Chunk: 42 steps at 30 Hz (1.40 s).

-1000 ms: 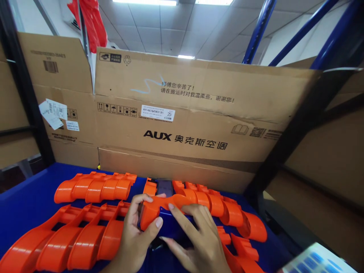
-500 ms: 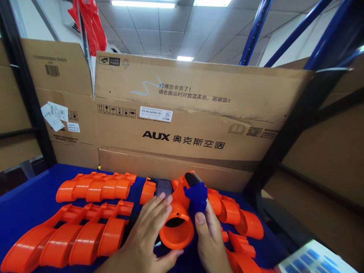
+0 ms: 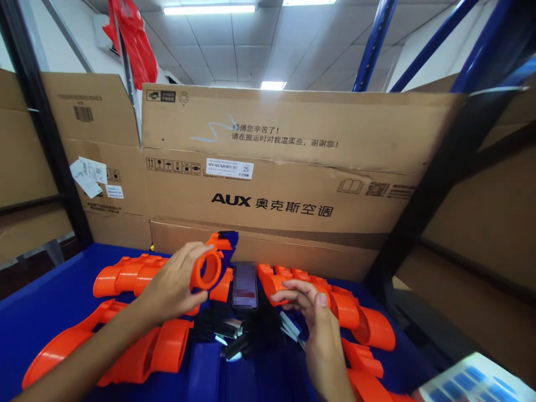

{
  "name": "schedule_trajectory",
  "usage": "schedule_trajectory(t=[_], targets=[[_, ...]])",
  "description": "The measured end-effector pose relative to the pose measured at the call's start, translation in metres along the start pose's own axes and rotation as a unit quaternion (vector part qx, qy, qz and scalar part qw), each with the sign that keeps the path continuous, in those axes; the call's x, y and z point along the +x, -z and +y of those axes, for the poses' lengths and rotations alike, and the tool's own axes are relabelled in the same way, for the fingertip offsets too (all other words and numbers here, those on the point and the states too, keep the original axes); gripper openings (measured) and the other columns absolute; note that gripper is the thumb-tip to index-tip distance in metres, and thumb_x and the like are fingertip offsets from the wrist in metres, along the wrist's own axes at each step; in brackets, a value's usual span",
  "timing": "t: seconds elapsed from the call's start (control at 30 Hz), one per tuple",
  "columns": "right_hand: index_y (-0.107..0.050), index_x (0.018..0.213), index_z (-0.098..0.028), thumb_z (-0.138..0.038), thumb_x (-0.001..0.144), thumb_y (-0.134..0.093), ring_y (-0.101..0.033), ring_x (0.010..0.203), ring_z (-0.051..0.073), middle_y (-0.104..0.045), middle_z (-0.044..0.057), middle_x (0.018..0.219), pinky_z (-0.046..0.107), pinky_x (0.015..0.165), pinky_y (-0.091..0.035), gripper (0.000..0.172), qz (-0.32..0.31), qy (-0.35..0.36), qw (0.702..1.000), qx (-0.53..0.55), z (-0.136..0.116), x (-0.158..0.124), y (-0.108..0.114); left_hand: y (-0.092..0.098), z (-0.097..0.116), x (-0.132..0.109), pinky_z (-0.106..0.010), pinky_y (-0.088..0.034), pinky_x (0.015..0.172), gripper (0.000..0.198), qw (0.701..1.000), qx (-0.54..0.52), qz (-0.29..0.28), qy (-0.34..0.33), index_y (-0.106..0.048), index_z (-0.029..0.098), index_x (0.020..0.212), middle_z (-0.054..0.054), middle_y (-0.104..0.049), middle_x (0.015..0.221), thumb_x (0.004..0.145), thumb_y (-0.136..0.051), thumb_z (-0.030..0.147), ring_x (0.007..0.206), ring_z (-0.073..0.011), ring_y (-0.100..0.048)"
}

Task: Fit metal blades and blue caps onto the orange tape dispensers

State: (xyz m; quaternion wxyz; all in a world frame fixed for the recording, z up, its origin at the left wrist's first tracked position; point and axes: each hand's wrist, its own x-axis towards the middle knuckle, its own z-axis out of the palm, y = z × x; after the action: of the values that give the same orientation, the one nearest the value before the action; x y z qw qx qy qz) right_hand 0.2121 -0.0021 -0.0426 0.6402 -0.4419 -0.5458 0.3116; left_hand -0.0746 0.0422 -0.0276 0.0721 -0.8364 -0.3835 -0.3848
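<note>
My left hand (image 3: 178, 285) is closed round an orange plastic tube-shaped part (image 3: 197, 269) with a round open end facing me. A dark blue piece (image 3: 229, 245) sits on its far side, its upper end black. The tube is held up above the left-hand orange parts. My right hand (image 3: 324, 332) holds nothing; its fingers are loosely bent and apart, nearest to the row of orange parts (image 3: 344, 310) on the right. Between the hands lie black strips (image 3: 243, 343) and pale grey strips (image 3: 290, 325).
A phone (image 3: 245, 286) stands at the middle back. More orange parts (image 3: 129, 276) line the left of the blue surface (image 3: 25, 318). Dark blue pieces (image 3: 205, 365) lie in front. A cardboard wall (image 3: 272, 184) closes the back; a white-and-blue box (image 3: 473, 382) is at lower right.
My left hand has carried the orange tube up and left, with the blue piece on it. My right hand has let go of the blue piece and opened, uncovering the strips below.
</note>
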Motion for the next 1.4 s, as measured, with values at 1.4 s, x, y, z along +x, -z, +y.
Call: schedule_trajectory(t=[1.4], targets=[[-0.068, 0.092, -0.019, -0.062, 0.099, -0.036, -0.065, 0.075, 0.023, -0.074, 0.008, 0.076, 0.035, 0.071, -0.046, 0.053, 0.007, -0.026, 0.992, 0.121, -0.008, 0.003, 0.005, -0.012, -0.102, 0.002, -0.049, -0.043, 0.103, 0.087, 0.942, 0.082, -0.321, 0.044, -0.04, 0.025, 0.148, -0.013, -0.063, 0.136, 0.066, -0.071, 0.027, 0.12, -0.0375, -0.062]])
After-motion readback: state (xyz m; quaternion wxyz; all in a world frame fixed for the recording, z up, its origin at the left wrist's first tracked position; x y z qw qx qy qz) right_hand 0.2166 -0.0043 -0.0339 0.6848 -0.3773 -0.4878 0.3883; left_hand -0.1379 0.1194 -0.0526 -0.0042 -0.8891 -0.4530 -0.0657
